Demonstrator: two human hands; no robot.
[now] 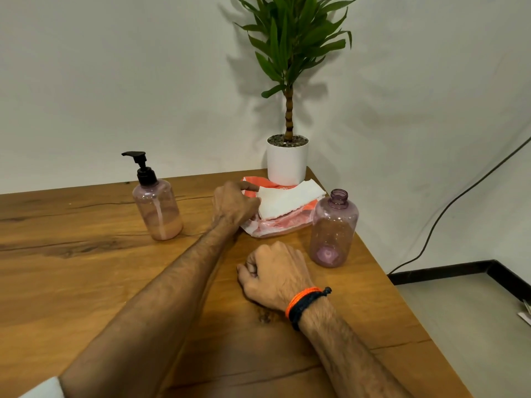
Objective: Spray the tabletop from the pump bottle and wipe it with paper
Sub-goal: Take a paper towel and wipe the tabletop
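A pink pump bottle (157,208) with a black pump head stands upright on the wooden tabletop (86,282), left of centre, holding some pinkish liquid. My left hand (234,203) reaches across to a white sheet of paper (288,201) and pinches its left end between thumb and fingers. The paper lies on an orange and white plastic packet (275,226). My right hand (271,272) rests on the table in front of the packet with its fingers curled and nothing in them. It wears an orange and black wristband.
An open, nearly empty pink bottle (333,229) without a cap stands at the right near the table's edge. A potted plant in a white pot (287,162) sits at the far corner against the wall. A black cable runs along the right wall.
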